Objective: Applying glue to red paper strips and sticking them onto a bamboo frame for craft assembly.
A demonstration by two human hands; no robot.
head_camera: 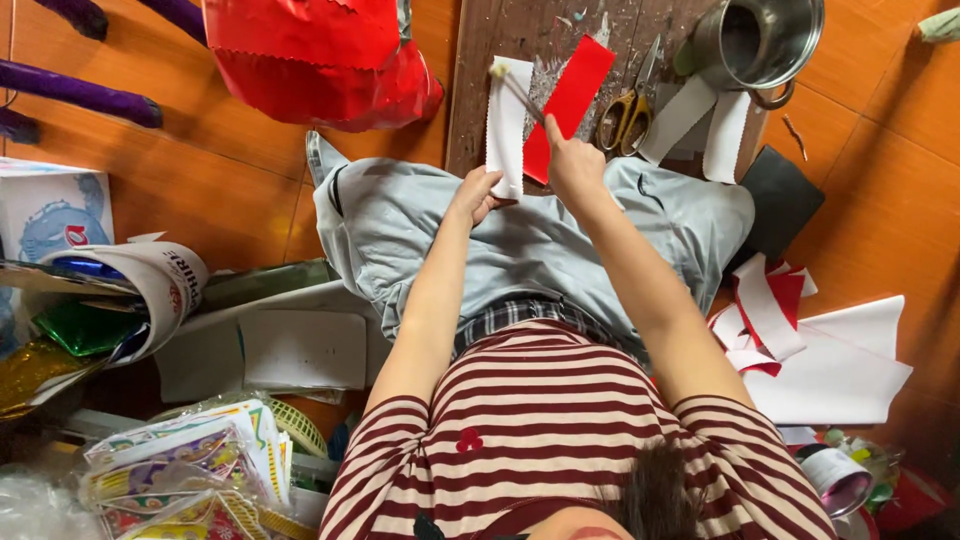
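The fingers of the left hand (475, 197) are pinched on the bottom edge of a white paper strip (506, 125) with wavy sides. The fingers of the right hand (572, 160) are curled tight around a thin stick (518, 93), maybe a brush, and its tip touches the top of the white paper strip. The strip lies on a dark wooden board (560, 40) spotted with old paint, just in front of the person's knees.

A red paper strip (567, 95) lies on the board, just right of the white one and touching it. Further right on the board lie scissors (628, 105) with yellow handles. Past the scissors 2 more white strips (700, 125) lean out from under a shiny metal pot (765, 40) at the board's far right corner. A black flat pad (780, 200) sits on the orange floor (880, 130), right of the board.

Left of the board, a big shiny red bag (320, 60) rests on the floor. Purple sticks (80, 95) lie well to the left of the board. Nearer the person than the board, on the right, there is a heap of red and white paper scraps (800, 340). On the left, a pile of colourful printed sheets (190, 460) and a rolled sheet (165, 285) lie near the person's side.
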